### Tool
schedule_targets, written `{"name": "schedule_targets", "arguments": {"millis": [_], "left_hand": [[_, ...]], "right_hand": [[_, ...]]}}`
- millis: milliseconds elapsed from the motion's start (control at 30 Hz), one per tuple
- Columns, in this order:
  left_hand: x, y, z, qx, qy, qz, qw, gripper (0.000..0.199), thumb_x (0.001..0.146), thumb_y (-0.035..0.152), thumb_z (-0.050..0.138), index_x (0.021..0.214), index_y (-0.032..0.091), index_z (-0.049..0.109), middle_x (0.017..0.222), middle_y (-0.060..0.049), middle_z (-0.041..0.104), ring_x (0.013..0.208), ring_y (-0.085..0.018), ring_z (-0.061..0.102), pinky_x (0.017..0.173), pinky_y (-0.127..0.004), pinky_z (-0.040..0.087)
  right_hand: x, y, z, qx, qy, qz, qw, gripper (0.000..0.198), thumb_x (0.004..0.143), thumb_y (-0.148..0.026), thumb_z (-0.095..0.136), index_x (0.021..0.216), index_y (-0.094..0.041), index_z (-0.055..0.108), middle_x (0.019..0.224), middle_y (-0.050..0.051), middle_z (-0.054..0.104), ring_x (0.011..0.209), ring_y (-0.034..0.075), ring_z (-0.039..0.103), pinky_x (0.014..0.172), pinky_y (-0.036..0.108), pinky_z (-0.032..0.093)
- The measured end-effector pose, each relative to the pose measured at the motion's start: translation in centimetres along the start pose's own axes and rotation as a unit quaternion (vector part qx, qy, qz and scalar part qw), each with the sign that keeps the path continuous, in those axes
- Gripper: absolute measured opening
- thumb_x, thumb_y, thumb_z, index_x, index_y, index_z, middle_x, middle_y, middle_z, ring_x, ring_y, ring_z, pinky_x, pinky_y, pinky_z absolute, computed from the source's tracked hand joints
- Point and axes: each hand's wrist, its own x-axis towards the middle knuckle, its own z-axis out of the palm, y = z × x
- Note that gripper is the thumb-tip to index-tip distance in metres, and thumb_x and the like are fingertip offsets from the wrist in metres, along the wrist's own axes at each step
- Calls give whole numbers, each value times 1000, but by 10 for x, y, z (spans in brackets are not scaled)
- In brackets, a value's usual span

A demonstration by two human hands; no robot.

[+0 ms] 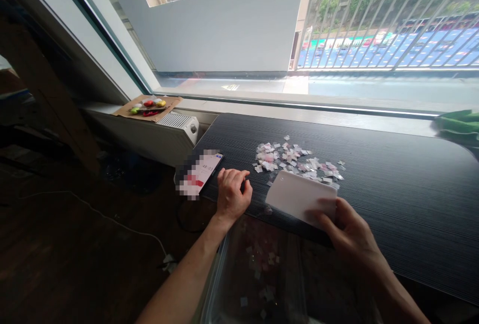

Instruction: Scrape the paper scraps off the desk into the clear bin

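Observation:
My right hand (352, 227) grips a flat white plastic scraper (299, 194) by its right end, thumb on the near face. The scraper is tilted at the table's near edge and has a small hole in one corner. Just behind it lies a loose pile of small square clear and pinkish pieces (292, 157), partly hidden by it. My left hand (234, 194) hovers by the near edge, left of the scraper, fingers loosely bent and thumb apart, with nothing visible in it. Below both hands is a clear plastic tub (215, 284) with scattered pieces inside.
A phone (202, 169) showing a timer, partly pixelated, lies at the left end of the dark table (404, 194). On the sill, cardboard (170, 102) bears several colourful items. A white radiator (181, 124) stands beside the table. Something green (458, 124) sits at far right.

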Motion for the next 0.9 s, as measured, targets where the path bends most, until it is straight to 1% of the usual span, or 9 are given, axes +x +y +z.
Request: {"name": "schedule_targets", "arguments": {"millis": [67,133,267,533,700,800,900], "left_hand": [[0,0,-1,0,-2,-1,1000,19,80,15,51,95,19,62,84,-3,65,89,-20,58,103,-45,33],[0,1,-1,0,-1,0,1000,18,80,15,51,95,19,62,84,-3,65,89,-19,58,103,-45,33],[0,1,-1,1,2,1,1000,18,80,15,51,94,19,62,83,-3,65,88,-19,59,103,-44,33],[0,1,-1,1,-1,-3,1000,18,80,15,51,94,19,62,84,-3,66,89,-19,59,103,-44,33],[0,1,-1,-1,1,-1,1000,18,80,15,51,94,19,62,84,-3,66,89,-19,59,103,-44,33],[0,1,0,-1,0,-3,1000,18,80,15,51,93,19,62,84,-3,65,89,-19,59,103,-44,33],[0,1,-1,-1,-2,-4,1000,18,80,15,51,93,19,62,84,-3,65,88,-19,58,103,-45,33]], "right_hand": [[-4,-3,-6,-16,23,16,999,24,78,-36,59,98,-22,59,86,4,72,76,19,67,68,27,53],[-7,-5,-9,-24,31,27,999,23,78,-36,59,96,-22,60,86,3,72,76,19,67,68,27,52],[-12,-5,-8,-4,8,40,999,21,78,-37,58,94,-23,60,85,3,72,76,19,67,67,27,53],[-14,-4,-5,13,-31,54,998,27,78,-42,60,95,-22,60,86,5,70,73,19,65,64,27,51],[-13,-5,-4,9,-41,49,998,27,78,-42,59,94,-21,58,81,4,69,71,18,63,62,26,51],[-13,-7,-5,13,-69,35,997,26,79,-41,58,95,-20,57,80,4,69,71,18,64,60,25,51],[-15,-10,-8,-12,-109,-2,994,23,80,-38,59,95,-20,59,80,3,70,69,17,65,59,24,52]]}}
